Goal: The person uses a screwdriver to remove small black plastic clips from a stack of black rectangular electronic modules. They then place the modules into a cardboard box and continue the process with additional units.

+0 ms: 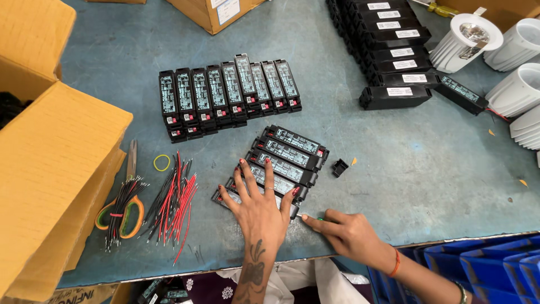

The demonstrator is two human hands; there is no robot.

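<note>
In the head view, low in the middle of the frame, the left hand [260,209] lies flat with fingers spread wide on the nearest units of a slanted stack of black LED driver modules [284,160], pressing down on them rather than gripping. Just to its right the right hand [344,232] rests on the blue-grey table [427,169], fingers pinched narrowly on a small green-tipped tool [320,219] whose tip points at the stack's near corner; most of the tool is hidden in the hand. A small black plastic cap [340,167] sits alone just right of the stack. Above, in the centre of the frame, a neat row of driver modules [228,93] stands side by side. At lower left lie bundles of red and black wires [169,202], orange-handled scissors [125,208] partly under them, and a yellow rubber band [162,162]. An open cardboard box [50,163] fills the left edge. At upper right are stacked black driver units [388,45] and white downlight housings [467,39].
</note>
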